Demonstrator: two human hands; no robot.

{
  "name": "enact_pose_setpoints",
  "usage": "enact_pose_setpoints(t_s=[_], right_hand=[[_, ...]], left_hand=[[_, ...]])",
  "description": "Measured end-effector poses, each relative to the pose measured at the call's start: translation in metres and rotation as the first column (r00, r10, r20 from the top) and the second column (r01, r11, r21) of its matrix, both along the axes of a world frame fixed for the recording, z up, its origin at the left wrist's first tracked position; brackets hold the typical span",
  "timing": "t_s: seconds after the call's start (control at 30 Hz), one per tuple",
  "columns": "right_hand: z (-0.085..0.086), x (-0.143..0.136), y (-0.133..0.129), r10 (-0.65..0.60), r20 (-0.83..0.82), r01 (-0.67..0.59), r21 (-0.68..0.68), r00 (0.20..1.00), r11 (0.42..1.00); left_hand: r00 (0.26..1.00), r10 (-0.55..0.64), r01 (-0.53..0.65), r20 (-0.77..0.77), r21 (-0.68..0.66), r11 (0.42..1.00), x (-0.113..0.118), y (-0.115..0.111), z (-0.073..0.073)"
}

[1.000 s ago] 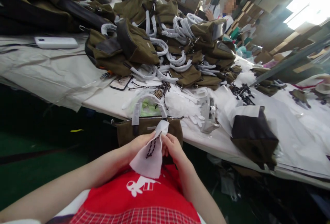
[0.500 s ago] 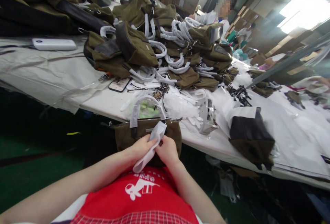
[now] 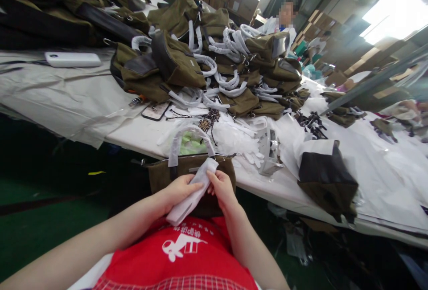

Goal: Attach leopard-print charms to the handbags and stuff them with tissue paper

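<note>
An olive handbag (image 3: 158, 177) rests upright between my body and the table edge, its zipper along the top. One of its handles (image 3: 174, 149), wrapped in white, arches up over the table. In front of the bag, a folded strip of white wrapping paper (image 3: 187, 205) slants from upper right to lower left. My left hand (image 3: 183, 188) is closed around its middle, thumb on top. Near the upper end, my right hand (image 3: 221, 186) pinches the strip's right edge between thumb and fingers. The strip and hands hide part of the bag's front.
Many olive bags (image 3: 180, 63) are heaped across the table (image 3: 130, 134). A phone (image 3: 155, 111), a white power bank (image 3: 72, 59), a tape dispenser (image 3: 269, 165) and black cords lie around. Another bag (image 3: 326, 183) sits at the right edge. A person (image 3: 284, 25) stands behind the heap.
The paper strip looks wider and flatter, with its lower end shifted slightly left. My right hand has moved up along the strip's edge. The bag stays in place.
</note>
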State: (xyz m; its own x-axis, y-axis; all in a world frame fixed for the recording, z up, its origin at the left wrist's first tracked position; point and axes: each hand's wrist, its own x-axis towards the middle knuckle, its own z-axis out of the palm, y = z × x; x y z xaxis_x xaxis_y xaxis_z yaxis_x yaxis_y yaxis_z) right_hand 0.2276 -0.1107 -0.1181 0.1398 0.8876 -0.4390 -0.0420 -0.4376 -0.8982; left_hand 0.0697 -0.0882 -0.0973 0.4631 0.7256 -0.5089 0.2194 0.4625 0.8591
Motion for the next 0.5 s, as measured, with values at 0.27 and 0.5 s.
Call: enact_pose_setpoints(t_s=[0.27, 0.5], right_hand=[[0.012, 0.012, -0.008, 0.168, 0.100, -0.169, -0.007, 0.981, 0.986], [0.054, 0.156, -0.006, -0.516, 0.689, 0.306, 0.415, 0.510, 0.857]], left_hand=[[0.996, -0.012, 0.030, 0.087, -0.206, 0.978, -0.004, -0.005, -0.003], [0.985, -0.134, 0.130, -0.105, -0.046, 0.990, -0.009, 0.007, -0.013]])
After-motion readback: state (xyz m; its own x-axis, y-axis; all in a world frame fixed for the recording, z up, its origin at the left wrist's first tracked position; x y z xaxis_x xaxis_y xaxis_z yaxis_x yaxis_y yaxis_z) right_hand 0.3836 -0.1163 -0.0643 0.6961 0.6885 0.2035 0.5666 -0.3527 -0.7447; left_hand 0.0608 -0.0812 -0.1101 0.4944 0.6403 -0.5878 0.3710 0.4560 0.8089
